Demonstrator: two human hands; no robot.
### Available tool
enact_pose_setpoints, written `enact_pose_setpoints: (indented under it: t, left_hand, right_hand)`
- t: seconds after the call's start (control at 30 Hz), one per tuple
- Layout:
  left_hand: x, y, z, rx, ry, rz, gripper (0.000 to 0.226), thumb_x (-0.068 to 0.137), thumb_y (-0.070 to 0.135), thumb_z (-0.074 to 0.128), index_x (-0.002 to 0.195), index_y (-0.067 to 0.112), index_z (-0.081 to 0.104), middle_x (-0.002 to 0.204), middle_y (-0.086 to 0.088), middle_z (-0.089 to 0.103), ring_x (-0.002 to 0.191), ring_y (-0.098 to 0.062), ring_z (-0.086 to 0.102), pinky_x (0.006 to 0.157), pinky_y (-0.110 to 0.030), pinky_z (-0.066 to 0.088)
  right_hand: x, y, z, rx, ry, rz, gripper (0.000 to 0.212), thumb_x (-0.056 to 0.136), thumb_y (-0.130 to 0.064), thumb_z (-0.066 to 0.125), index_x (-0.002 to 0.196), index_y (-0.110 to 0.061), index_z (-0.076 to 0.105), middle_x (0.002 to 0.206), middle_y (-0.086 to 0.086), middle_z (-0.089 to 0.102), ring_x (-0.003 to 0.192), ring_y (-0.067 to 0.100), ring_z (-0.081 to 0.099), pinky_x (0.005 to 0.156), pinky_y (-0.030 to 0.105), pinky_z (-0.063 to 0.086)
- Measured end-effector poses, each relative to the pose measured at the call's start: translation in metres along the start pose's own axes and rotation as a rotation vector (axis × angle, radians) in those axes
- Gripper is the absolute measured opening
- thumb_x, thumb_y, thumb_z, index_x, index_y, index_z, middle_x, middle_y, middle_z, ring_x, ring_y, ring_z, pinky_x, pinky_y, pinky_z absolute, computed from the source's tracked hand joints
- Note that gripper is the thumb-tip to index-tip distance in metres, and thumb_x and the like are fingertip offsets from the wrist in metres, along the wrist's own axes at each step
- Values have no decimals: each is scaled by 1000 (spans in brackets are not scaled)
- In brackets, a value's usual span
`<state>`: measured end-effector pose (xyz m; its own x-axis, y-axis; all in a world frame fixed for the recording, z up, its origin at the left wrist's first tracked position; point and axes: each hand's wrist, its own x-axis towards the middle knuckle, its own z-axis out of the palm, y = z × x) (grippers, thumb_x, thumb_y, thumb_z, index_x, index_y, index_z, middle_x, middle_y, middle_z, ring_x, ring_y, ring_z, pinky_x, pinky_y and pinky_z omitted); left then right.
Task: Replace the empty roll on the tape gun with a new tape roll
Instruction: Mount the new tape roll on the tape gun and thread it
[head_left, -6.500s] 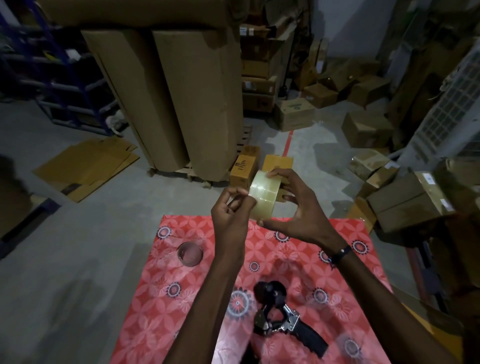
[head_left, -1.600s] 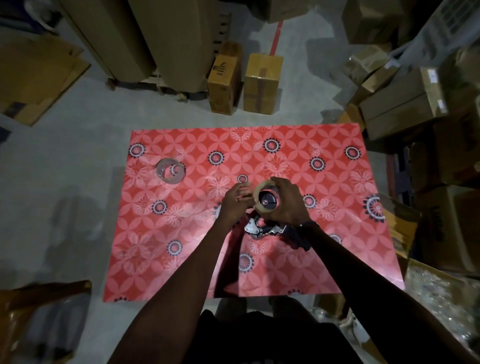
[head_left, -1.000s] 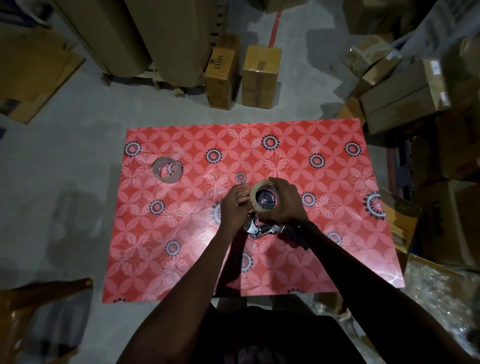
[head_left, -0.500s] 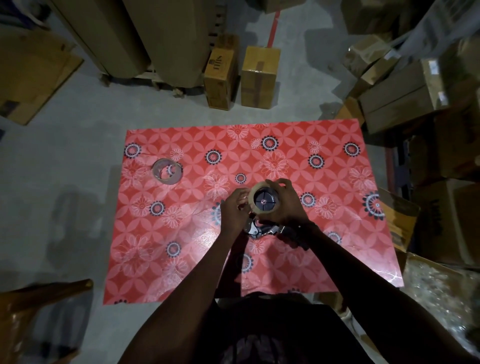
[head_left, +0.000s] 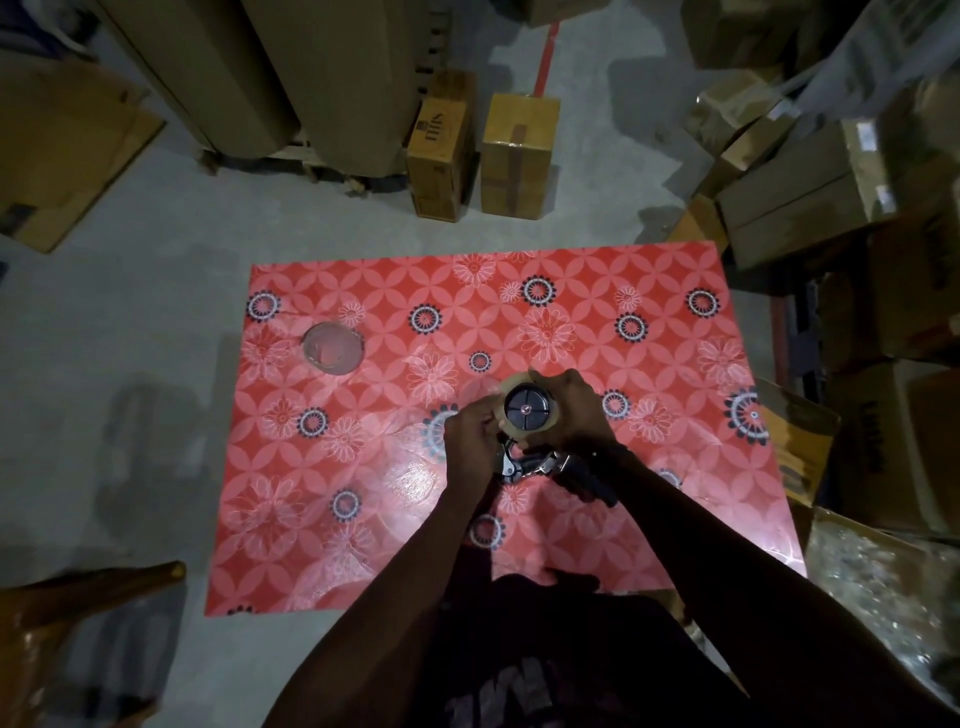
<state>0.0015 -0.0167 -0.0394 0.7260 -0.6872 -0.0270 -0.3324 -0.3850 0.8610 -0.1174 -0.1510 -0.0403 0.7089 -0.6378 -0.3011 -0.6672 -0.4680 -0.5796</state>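
The new tan tape roll (head_left: 511, 388) sits around the black hub of the tape gun (head_left: 525, 465), which lies on the red patterned mat (head_left: 519, 322). My right hand (head_left: 574, 415) wraps the roll's right side and holds it. My left hand (head_left: 470, 441) pinches at the roll's left edge, over the gun's metal front; what its fingertips hold is too small to tell. The empty roll core (head_left: 332, 347) lies flat at the mat's far left. The gun's black handle is partly hidden under my right wrist.
Two small cardboard boxes (head_left: 483, 150) stand beyond the mat's far edge, in front of tall cartons (head_left: 270, 73) on a pallet. Stacked boxes (head_left: 831, 197) crowd the right side. A wooden chair (head_left: 67, 623) is at the near left. Grey concrete floor surrounds the mat.
Earlier I held the new roll up in the air; it now sits on the gun's hub on the mat. Over the last second my hands only shifted slightly around it.
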Motion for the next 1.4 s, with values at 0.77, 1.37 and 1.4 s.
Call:
enact_pose_setpoints:
  t: [0.77, 1.37, 1.4]
  left_hand:
    - [9, -18, 15, 137, -6, 24, 42, 73, -9, 51, 92, 12, 83, 87, -9, 81, 79, -17, 73, 74, -30, 58]
    - [10, -27, 23, 227, -51, -2, 36, 84, 9, 48, 87, 27, 79, 72, 3, 72, 75, -5, 65, 66, -30, 51]
    - [9, -28, 22, 223, -73, 2, 40, 83, 1, 50, 94, 24, 81, 80, 1, 77, 79, -8, 69, 70, -30, 54]
  right_hand:
    - [7, 9, 12, -13, 69, -13, 117, 38, -74, 74, 142, -22, 63, 109, 20, 68, 97, 37, 68, 78, 39, 56]
    - [9, 20, 14, 7, 40, -36, 117, 47, -43, 103, 152, -21, 55, 115, 15, 58, 104, 32, 60, 78, 28, 38]
    - [8, 20, 15, 22, 27, -46, 118, 49, -41, 103, 154, -19, 52, 116, 15, 57, 107, 31, 59, 79, 27, 40]
